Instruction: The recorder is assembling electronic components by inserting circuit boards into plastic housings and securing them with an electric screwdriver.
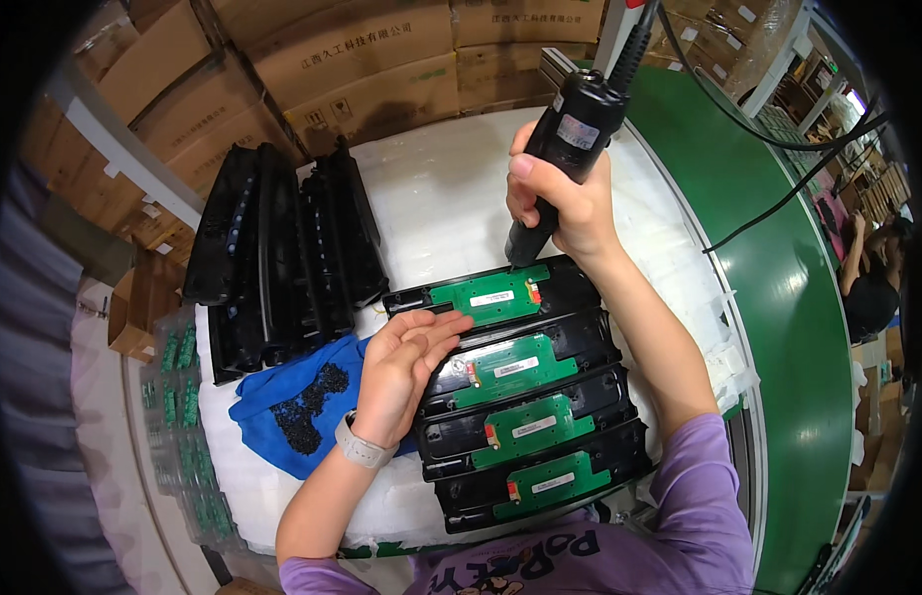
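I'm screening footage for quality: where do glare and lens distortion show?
Head view: soft sheen on the green table, whose edge bows; also in the head view, glossy highlights on the black panels, and corners darkened to black.

electric screwdriver (581, 163): black, silvery sticker (578, 132) | housings (592, 335): plain black | circuit boards (525, 349): green | board labels (515, 367): white, dark-printed | connectors (536, 294): red and yellow | cloth (254, 392): plain blue | small screw-like parts (302, 423): black | table covering (431, 174): white | conveyor belt (773, 297): solid green | cartons (391, 99): brown, dark-printed | T-shirt (709, 481): purple, dark-printed | watch strap (362, 448): pale grey | frame post (123, 142): greyish white
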`<action>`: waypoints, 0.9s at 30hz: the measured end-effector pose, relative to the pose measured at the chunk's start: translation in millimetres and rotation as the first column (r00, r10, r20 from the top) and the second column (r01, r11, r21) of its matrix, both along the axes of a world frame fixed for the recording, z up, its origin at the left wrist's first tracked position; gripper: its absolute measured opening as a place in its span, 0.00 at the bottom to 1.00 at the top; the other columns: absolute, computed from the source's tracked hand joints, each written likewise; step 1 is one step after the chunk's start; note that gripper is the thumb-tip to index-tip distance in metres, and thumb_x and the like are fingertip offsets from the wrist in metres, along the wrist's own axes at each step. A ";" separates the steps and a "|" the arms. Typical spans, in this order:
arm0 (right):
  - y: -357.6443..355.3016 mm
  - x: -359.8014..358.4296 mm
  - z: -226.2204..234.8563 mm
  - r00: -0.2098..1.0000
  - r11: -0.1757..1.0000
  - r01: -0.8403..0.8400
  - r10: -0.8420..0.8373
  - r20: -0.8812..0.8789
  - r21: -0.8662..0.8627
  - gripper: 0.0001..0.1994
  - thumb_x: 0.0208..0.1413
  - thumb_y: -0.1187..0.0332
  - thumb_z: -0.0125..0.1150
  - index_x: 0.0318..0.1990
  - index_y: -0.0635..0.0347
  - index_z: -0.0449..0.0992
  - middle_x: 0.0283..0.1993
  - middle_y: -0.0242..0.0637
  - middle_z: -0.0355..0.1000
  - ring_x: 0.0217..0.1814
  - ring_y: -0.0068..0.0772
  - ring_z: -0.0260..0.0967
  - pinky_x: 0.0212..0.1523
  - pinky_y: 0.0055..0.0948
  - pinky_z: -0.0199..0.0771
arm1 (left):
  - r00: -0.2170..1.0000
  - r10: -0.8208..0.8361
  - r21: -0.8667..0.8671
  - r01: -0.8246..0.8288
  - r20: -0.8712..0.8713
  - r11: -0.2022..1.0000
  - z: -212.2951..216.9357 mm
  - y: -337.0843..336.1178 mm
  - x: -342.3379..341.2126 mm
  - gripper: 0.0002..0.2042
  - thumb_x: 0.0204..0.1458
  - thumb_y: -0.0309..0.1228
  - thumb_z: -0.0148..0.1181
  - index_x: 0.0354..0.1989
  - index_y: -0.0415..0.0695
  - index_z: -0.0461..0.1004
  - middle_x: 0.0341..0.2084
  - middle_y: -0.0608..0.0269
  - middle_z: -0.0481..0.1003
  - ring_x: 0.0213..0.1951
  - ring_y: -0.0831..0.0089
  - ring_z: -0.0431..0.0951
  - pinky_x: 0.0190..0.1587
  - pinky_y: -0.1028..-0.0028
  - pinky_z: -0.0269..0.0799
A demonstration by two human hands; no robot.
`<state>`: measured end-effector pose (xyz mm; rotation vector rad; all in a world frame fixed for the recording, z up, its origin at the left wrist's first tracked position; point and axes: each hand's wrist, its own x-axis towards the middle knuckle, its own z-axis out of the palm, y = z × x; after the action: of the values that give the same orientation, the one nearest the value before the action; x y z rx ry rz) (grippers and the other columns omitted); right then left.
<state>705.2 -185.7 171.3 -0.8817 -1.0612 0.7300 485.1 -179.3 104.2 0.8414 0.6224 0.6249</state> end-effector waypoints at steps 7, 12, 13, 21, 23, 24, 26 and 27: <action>2.2 2.8 -3.0 0.999 1.000 -0.020 0.020 -0.026 -0.001 0.10 0.45 0.70 0.58 0.31 0.64 0.65 0.14 0.33 0.60 0.11 0.22 0.55 0.15 0.22 0.56 | 0.996 -0.049 -0.028 0.047 -0.069 0.999 3.5 1.5 0.5 0.08 0.60 0.26 0.37 0.42 0.35 0.61 0.38 0.42 0.72 0.39 0.59 0.77 0.44 0.72 0.73; 10.4 -3.8 -5.2 0.999 0.999 -0.036 0.037 0.029 -0.027 0.09 0.45 0.70 0.59 0.25 0.64 0.66 0.13 0.33 0.60 0.11 0.21 0.55 0.15 0.21 0.55 | 0.989 -0.108 0.020 0.111 -0.100 0.994 3.6 1.4 -4.4 0.10 0.61 0.31 0.38 0.38 0.38 0.63 0.13 0.65 0.65 0.13 0.81 0.59 0.16 0.82 0.54; 11.4 -5.1 -4.1 0.998 0.998 -0.039 0.041 0.052 -0.045 0.09 0.45 0.70 0.59 0.23 0.63 0.66 0.13 0.32 0.60 0.11 0.21 0.55 0.15 0.21 0.55 | 0.989 -0.113 0.020 0.116 -0.098 0.993 5.5 1.2 -4.3 0.10 0.61 0.31 0.38 0.38 0.38 0.63 0.13 0.65 0.65 0.13 0.81 0.59 0.16 0.82 0.54; 18.9 0.2 -9.1 0.999 0.990 -0.015 0.020 0.036 -0.137 0.11 0.40 0.66 0.68 0.24 0.60 0.71 0.15 0.27 0.65 0.14 0.17 0.60 0.14 0.19 0.61 | 0.989 -0.138 -0.109 0.143 0.055 0.984 10.1 0.7 -2.6 0.06 0.54 0.24 0.44 0.37 0.40 0.67 0.12 0.70 0.57 0.13 0.84 0.52 0.15 0.83 0.46; 21.3 -14.4 -9.2 0.999 0.995 0.003 0.001 0.044 -0.097 0.11 0.40 0.65 0.67 0.23 0.62 0.70 0.15 0.29 0.65 0.13 0.17 0.60 0.14 0.21 0.60 | 0.997 -0.078 -0.073 0.079 0.016 0.994 6.6 -2.9 -10.8 0.06 0.53 0.25 0.47 0.38 0.41 0.66 0.14 0.66 0.62 0.13 0.82 0.57 0.16 0.83 0.49; 18.0 -19.6 -8.7 0.989 0.998 0.052 -0.054 0.136 0.022 0.13 0.39 0.66 0.67 0.22 0.63 0.69 0.13 0.29 0.64 0.12 0.18 0.60 0.14 0.21 0.60 | 0.998 -0.019 -0.058 0.016 -0.055 0.998 5.9 -6.5 -12.2 0.05 0.53 0.25 0.49 0.38 0.41 0.65 0.16 0.65 0.65 0.13 0.83 0.59 0.16 0.84 0.51; 9.9 -24.8 -7.8 0.986 0.997 0.014 -0.026 0.162 0.078 0.10 0.37 0.70 0.63 0.21 0.64 0.67 0.10 0.31 0.63 0.10 0.19 0.61 0.11 0.21 0.60 | 0.997 -0.045 -0.001 0.045 -0.064 0.999 -0.6 -7.3 -9.4 0.04 0.55 0.26 0.49 0.36 0.40 0.66 0.22 0.61 0.70 0.14 0.84 0.61 0.16 0.86 0.56; 6.3 -21.6 -7.6 0.983 0.994 -0.016 -0.004 0.183 0.107 0.10 0.37 0.70 0.62 0.21 0.64 0.67 0.11 0.31 0.63 0.10 0.20 0.61 0.11 0.21 0.61 | 0.994 -0.091 0.024 0.093 -0.056 0.995 -4.3 -5.1 -7.7 0.04 0.56 0.26 0.49 0.36 0.40 0.65 0.26 0.60 0.72 0.14 0.85 0.62 0.16 0.88 0.59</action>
<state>683.6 -179.4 163.7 -0.8645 -1.2558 0.5984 477.4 -184.4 99.9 0.9094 0.6222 0.5292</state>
